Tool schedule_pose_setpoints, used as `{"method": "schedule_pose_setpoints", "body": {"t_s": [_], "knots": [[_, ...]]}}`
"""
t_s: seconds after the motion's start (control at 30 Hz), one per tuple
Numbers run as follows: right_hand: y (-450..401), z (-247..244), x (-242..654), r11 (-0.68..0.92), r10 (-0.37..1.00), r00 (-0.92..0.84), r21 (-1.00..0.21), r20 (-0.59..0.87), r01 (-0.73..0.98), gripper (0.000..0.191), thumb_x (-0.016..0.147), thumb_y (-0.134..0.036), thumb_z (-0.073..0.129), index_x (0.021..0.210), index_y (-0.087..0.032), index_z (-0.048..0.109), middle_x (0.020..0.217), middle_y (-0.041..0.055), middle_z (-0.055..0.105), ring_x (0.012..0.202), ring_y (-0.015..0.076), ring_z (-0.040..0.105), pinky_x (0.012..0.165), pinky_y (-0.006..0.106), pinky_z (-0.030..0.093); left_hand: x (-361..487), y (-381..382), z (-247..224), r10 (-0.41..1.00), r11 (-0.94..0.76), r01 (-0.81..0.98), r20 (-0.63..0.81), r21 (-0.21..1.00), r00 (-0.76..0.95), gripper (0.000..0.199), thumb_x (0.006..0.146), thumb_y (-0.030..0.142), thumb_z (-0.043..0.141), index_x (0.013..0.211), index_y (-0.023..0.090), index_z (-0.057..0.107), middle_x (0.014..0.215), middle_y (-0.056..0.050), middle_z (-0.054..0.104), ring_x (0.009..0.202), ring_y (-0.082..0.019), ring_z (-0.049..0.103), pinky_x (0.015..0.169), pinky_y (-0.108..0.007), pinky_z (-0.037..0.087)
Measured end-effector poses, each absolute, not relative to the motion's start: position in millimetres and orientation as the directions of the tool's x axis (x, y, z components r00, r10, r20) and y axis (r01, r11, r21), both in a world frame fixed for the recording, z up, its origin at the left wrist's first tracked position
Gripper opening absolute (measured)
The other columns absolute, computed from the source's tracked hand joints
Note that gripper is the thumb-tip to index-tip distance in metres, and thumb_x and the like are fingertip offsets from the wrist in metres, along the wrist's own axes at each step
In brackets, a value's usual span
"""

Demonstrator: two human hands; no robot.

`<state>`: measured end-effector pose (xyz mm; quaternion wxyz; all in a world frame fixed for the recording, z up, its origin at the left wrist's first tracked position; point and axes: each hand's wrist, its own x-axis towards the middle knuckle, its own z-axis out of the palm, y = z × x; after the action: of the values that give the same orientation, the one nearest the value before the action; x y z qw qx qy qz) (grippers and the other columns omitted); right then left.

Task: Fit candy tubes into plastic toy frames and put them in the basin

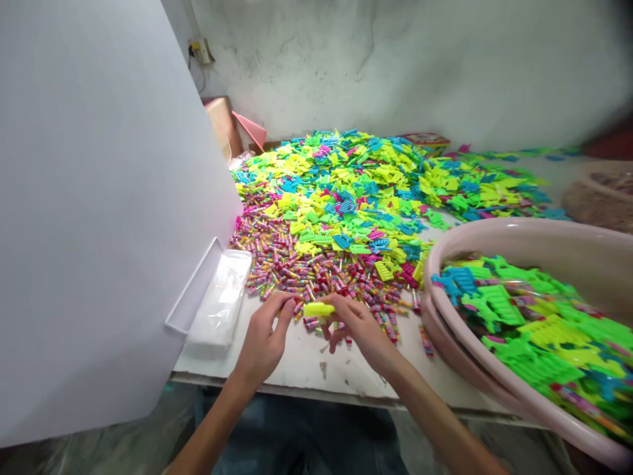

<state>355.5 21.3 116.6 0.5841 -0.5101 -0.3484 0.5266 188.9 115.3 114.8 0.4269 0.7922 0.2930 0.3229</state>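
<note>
Over the front of the white table, my right hand [353, 323] grips a yellow plastic piece [318, 309] between thumb and fingers. Close to its left, the thumb and forefinger of my left hand [268, 333] are pinched together beside a small red tip; what they hold is too small to make out. Behind both hands lies a heap of small candy-filled tubes [277, 254] with pink labels. Farther back rises a large pile of yellow, green, blue and pink plastic pieces [346, 178].
A pink basin [475, 234] of bagged plastic pieces and tubes stands at the right. Clear plastic bags [222, 297] lie at the left beside a white frame and a tall white panel [109, 198]. A wall [346, 66] closes off the back.
</note>
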Motion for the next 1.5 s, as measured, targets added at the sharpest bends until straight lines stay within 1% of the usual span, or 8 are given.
{"method": "schedule_pose_setpoints", "body": {"t_s": [0.13, 0.23, 0.5, 0.83, 1.17, 1.27, 1.37, 1.5], "knots": [[19, 118, 357, -0.104, 0.98, 0.126, -0.934, -0.155, -0.341, 0.035, 0.083, -0.051, 0.066, 0.102, -0.021, 0.066, 0.08, 0.0017, 0.058, 0.064, 0.0141, 0.056, 0.044, 0.024, 0.054, 190, 110, 117, 0.716, -0.441, 0.196, 0.212, 0.876, 0.665, 0.027, 0.099, 0.037, 0.043, 0.111, 0.021, 0.061, 0.099, -0.005, 0.064, 0.083, -0.016, 0.058, 0.075, -0.028, 0.046], [17, 116, 356, -0.1, 0.977, 0.144, -0.935, -0.157, -0.341, 0.045, 0.074, -0.039, 0.079, 0.112, -0.026, 0.06, 0.087, -0.001, 0.057, 0.069, 0.0144, 0.058, 0.049, 0.026, 0.058, 191, 107, 118, 0.734, -0.385, 0.199, 0.168, 0.901, 0.658, 0.026, 0.099, 0.039, 0.043, 0.111, 0.02, 0.056, 0.097, -0.004, 0.063, 0.081, -0.016, 0.058, 0.072, -0.027, 0.045], [17, 113, 351, -0.103, 0.962, 0.225, -0.968, -0.156, -0.229, 0.03, 0.079, -0.043, 0.073, 0.09, -0.017, 0.064, 0.085, 0.0022, 0.06, 0.073, 0.0155, 0.058, 0.056, 0.026, 0.058, 189, 108, 122, 0.708, -0.403, 0.237, 0.137, 0.884, 0.692, 0.031, 0.102, 0.039, 0.035, 0.082, 0.019, 0.049, 0.07, 0.003, 0.049, 0.065, -0.012, 0.047, 0.064, -0.025, 0.035], [14, 110, 341, 0.01, 0.952, 0.305, -0.996, -0.019, -0.093, 0.025, 0.085, -0.044, 0.066, 0.084, -0.02, 0.059, 0.082, -0.0006, 0.049, 0.074, 0.0156, 0.053, 0.058, 0.029, 0.061, 190, 111, 124, 0.601, -0.586, 0.24, 0.217, 0.774, 0.769, 0.025, 0.102, 0.03, 0.036, 0.083, 0.02, 0.048, 0.072, 0.002, 0.05, 0.065, -0.012, 0.049, 0.064, -0.025, 0.035], [13, 96, 325, -0.031, 0.925, 0.356, -0.963, -0.129, -0.267, 0.033, 0.079, -0.049, 0.07, 0.09, -0.019, 0.062, 0.084, 0.0006, 0.05, 0.074, 0.0167, 0.052, 0.05, 0.03, 0.061, 179, 119, 100, 0.415, -0.818, 0.201, 0.311, 0.539, 0.855, 0.02, 0.102, 0.023, 0.034, 0.091, 0.02, 0.05, 0.082, -0.002, 0.058, 0.075, -0.014, 0.057, 0.068, -0.026, 0.042], [16, 90, 325, -0.052, 0.914, 0.38, -0.97, -0.142, -0.236, 0.036, 0.078, -0.052, 0.07, 0.088, -0.019, 0.061, 0.084, 0.0013, 0.053, 0.073, 0.0176, 0.054, 0.051, 0.031, 0.059, 181, 119, 103, 0.354, -0.925, 0.276, 0.328, 0.261, 0.876, 0.021, 0.102, 0.026, 0.034, 0.095, 0.018, 0.052, 0.083, -0.004, 0.061, 0.08, -0.019, 0.059, 0.069, -0.031, 0.044], [20, 89, 328, -0.086, 0.901, 0.407, -0.981, -0.15, -0.171, 0.038, 0.078, -0.054, 0.067, 0.086, -0.018, 0.061, 0.084, 0.0022, 0.057, 0.075, 0.0189, 0.056, 0.059, 0.031, 0.056, 187, 113, 111, 0.336, -0.933, 0.359, 0.392, 0.016, 0.856, 0.035, 0.097, 0.047, 0.044, 0.104, 0.015, 0.054, 0.092, -0.009, 0.063, 0.089, -0.027, 0.059, 0.072, -0.039, 0.046], [20, 90, 331, -0.107, 0.884, 0.452, -0.993, -0.12, -0.054, 0.038, 0.08, -0.056, 0.064, 0.085, -0.018, 0.064, 0.086, 0.0034, 0.061, 0.084, 0.0209, 0.057, 0.073, 0.03, 0.05, 193, 105, 114, 0.334, -0.936, 0.349, 0.442, 0.049, 0.833, 0.049, 0.087, 0.061, 0.052, 0.097, 0.014, 0.053, 0.088, -0.009, 0.06, 0.086, -0.027, 0.056, 0.074, -0.04, 0.048]]}}
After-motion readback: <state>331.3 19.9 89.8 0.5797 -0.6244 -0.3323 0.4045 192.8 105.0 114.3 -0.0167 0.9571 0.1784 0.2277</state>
